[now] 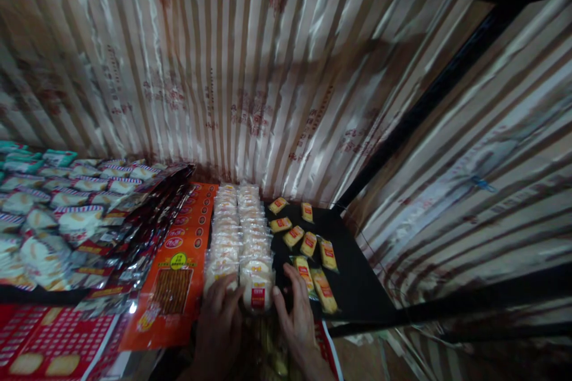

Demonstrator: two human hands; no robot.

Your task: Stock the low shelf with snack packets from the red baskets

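Two rows of clear-wrapped round white cakes (225, 232) stand tightly packed on a black shelf. At their near end is a white packet with a red label (258, 296), between my two hands. My left hand (217, 321) lies at the front of the left row, fingertips over its nearest packet, fingers partly spread. My right hand (295, 312) is beside the right row, thumb near the labelled packet's edge and fingers stretched forward. Neither hand is visibly closed around a packet. Several small yellow packets (308, 244) lie loose right of the rows, the nearest beside my right fingers.
An orange bag of stick snacks (179, 274) and a fan of dark shiny packets (134, 244) lie left of the rows. Farther left are many white packets (80, 220). A black post (429, 107) slants down to the shelf (357, 280); striped sheeting (250, 71) hangs behind.
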